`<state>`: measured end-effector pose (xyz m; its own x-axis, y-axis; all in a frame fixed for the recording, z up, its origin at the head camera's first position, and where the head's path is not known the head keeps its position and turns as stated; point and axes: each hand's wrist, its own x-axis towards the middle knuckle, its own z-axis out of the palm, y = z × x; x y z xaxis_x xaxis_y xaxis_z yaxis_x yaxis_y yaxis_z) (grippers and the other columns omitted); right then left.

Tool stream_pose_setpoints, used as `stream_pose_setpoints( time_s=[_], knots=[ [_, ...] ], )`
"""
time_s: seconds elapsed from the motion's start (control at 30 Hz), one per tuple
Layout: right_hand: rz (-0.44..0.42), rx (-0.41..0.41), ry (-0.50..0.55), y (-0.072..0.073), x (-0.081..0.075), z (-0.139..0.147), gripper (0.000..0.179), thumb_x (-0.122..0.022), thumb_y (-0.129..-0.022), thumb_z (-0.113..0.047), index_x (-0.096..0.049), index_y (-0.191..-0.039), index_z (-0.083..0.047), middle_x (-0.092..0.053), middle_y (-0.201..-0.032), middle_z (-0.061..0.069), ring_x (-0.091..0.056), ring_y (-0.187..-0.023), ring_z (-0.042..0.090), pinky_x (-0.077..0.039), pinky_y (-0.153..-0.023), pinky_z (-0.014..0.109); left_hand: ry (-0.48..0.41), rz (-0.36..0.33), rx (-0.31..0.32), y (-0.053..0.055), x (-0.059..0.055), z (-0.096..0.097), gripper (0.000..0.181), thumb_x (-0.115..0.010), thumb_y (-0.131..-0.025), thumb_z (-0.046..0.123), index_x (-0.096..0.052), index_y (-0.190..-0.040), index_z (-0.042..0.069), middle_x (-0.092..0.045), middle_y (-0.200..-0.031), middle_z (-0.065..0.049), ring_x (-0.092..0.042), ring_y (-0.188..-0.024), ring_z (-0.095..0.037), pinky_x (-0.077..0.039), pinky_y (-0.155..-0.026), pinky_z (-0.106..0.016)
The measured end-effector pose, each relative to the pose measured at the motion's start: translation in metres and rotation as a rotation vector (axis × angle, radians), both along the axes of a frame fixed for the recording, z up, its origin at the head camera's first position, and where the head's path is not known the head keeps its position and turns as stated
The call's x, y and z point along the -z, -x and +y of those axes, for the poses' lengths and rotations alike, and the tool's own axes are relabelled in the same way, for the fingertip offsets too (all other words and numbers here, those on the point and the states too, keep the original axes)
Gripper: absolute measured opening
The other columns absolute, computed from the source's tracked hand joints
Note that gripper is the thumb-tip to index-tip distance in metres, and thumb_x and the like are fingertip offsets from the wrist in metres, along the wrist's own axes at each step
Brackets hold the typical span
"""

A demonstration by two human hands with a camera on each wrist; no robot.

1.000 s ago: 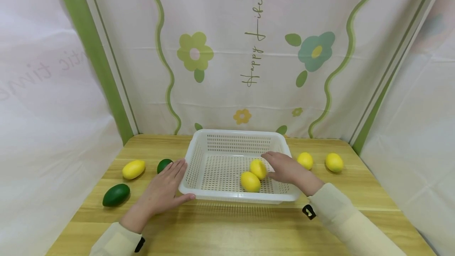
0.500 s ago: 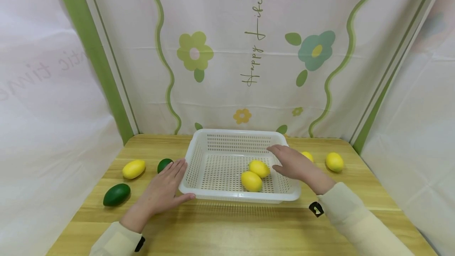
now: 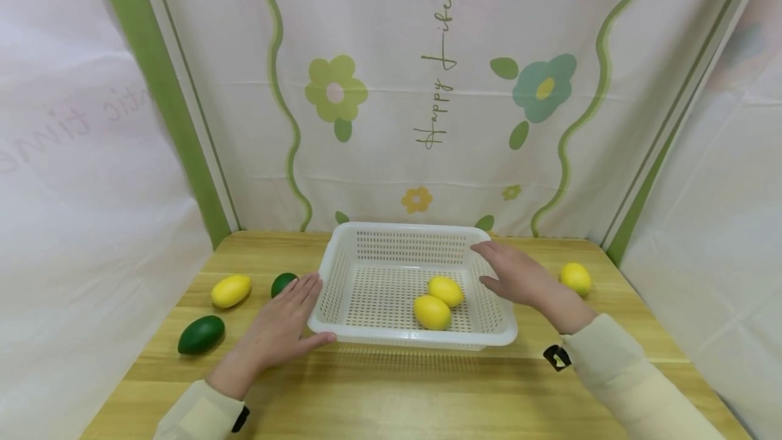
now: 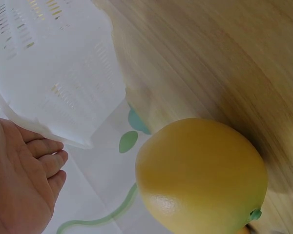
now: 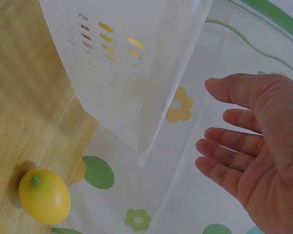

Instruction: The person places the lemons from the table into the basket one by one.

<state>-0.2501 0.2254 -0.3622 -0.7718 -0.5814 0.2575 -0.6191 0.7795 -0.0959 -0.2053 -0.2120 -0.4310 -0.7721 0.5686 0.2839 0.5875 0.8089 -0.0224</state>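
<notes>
In the white plastic basket (image 3: 408,338) lie two yellow lemons (image 3: 432,312). My left hand (image 3: 277,335) rests on the basket's left rim, fingers extended and thumb at its front corner. In the left wrist view its fingertips (image 4: 56,163) touch the rim, and a yellow-orange fruit with a green tip (image 4: 200,175) sits close by. My right hand (image 3: 516,273) hovers over the basket's right rim, holding nothing; the right wrist view shows its fingers relaxed and apart from the basket (image 5: 122,63). A lemon (image 5: 45,196) lies on the table on that side.
Left of the basket are a yellow lemon (image 3: 231,290), a dark green fruit (image 3: 201,335) and another dark green fruit (image 3: 284,284), partly hidden by my left hand. Another lemon (image 3: 575,279) lies to the right. A patterned curtain (image 3: 391,121) hangs behind the wooden table (image 3: 397,392).
My right hand has drawn back from the lemons in the basket, moving right towards the rim and covering a lemon on the table. The rear lemon in the basket has turned slightly. My left hand stays put.
</notes>
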Motion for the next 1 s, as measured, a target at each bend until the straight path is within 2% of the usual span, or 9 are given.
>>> stream_pose_setpoints(
  time_s=[0.3, 0.5, 0.63, 0.87, 1.0],
  knots=[
    [-0.028, 0.073, 0.007, 0.0, -0.009, 0.014, 0.059, -0.074, -0.085, -0.009, -0.046, -0.135, 0.009, -0.051, -0.134, 0.029, -0.05, -0.121, 0.045, -0.045, -0.097, 0.056, 0.008, -0.015, -0.007, -0.001, -0.002, 0.0, 0.098, -0.047, -0.089, 0.07, -0.032, -0.147, -0.008, -0.029, -0.153, -0.023, -0.029, -0.141, -0.035, -0.02, -0.116, -0.047],
    [0.011, 0.061, 0.042, 0.001, -0.014, 0.026, 0.057, -0.074, -0.085, -0.005, -0.046, -0.133, 0.008, -0.054, -0.13, 0.027, -0.051, -0.119, 0.044, -0.046, -0.095, 0.056, -0.003, 0.004, 0.002, -0.001, -0.001, 0.0, 0.097, -0.049, -0.089, 0.069, -0.034, -0.146, -0.008, -0.032, -0.152, -0.024, -0.03, -0.14, -0.035, -0.022, -0.115, -0.047],
    [0.066, 0.062, 0.048, 0.003, -0.016, 0.037, 0.056, -0.075, -0.083, -0.003, -0.048, -0.13, 0.01, -0.055, -0.126, 0.028, -0.053, -0.115, 0.044, -0.047, -0.093, 0.056, -0.001, 0.003, 0.004, -0.001, -0.001, 0.001, 0.097, -0.049, -0.089, 0.069, -0.034, -0.146, -0.008, -0.032, -0.151, -0.024, -0.031, -0.14, -0.036, -0.022, -0.115, -0.047],
    [0.011, 0.154, 0.076, 0.002, -0.025, 0.056, 0.057, -0.07, -0.087, -0.004, -0.042, -0.133, 0.013, -0.051, -0.128, 0.034, -0.049, -0.116, 0.051, -0.044, -0.093, 0.062, 0.005, 0.01, 0.003, -0.001, -0.001, 0.001, 0.097, -0.048, -0.089, 0.069, -0.034, -0.146, -0.008, -0.03, -0.152, -0.023, -0.031, -0.14, -0.036, -0.023, -0.115, -0.047],
    [0.038, 0.179, 0.045, 0.006, -0.027, 0.066, 0.056, -0.071, -0.086, -0.004, -0.044, -0.13, 0.017, -0.051, -0.125, 0.037, -0.049, -0.114, 0.052, -0.043, -0.094, 0.061, 0.001, 0.03, 0.009, -0.001, 0.0, 0.001, 0.097, -0.049, -0.089, 0.069, -0.036, -0.145, -0.009, -0.032, -0.151, -0.024, -0.033, -0.139, -0.037, -0.024, -0.114, -0.048]
  ],
)
